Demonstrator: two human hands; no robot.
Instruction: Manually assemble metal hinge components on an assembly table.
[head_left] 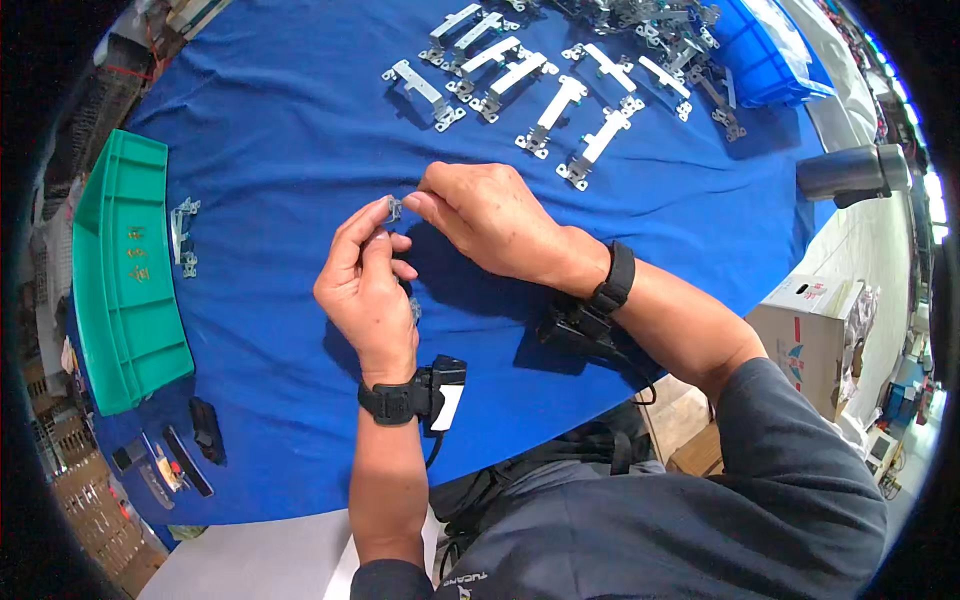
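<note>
Over the middle of the blue cloth, my left hand (362, 290) is closed around a small metal bracket (394, 209). One end of it sticks up past the fingertips, and a second bit of metal shows by the palm; the middle is hidden behind the fingers. My right hand (490, 215) comes in from the right with thumb and forefinger pinched at the bracket's upper end. Whatever is between those fingertips is too small to make out. Beyond my hands, several similar silvery brackets (552, 115) lie spread out on the cloth.
A heap of metal parts (650, 25) lies beside a blue bin (765, 75) at the far right. On the left stands a green tray (130, 270) with a loose bracket (184, 237) near it. Small tools (170, 465) lie front left; a metal flask (850, 175) is at right.
</note>
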